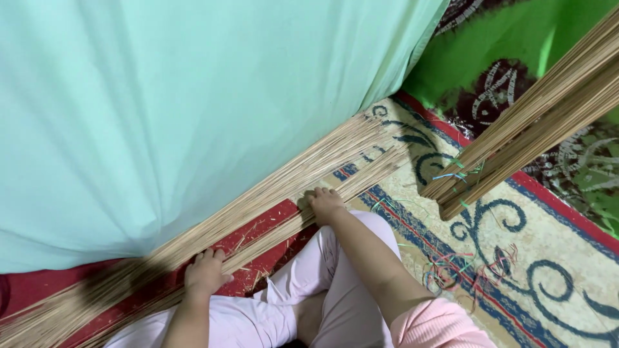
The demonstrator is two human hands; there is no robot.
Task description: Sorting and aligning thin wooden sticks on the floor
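Note:
A long spread of thin tan sticks [284, 183] lies on the floor along the foot of a pale green cloth. My left hand [205, 274] rests on the sticks near their lower left part, fingers curled over them. My right hand [325, 203] presses down on the sticks farther along, fingers spread flat. My legs in light pink trousers [335, 283] are folded just below the sticks.
A large pale green cloth [180, 96] fills the upper left. A second bundle of tan sticks [535, 122] lies at the right on a patterned carpet [548, 258] with red and blue borders. Scraps of coloured thread [451, 264] are scattered on the carpet.

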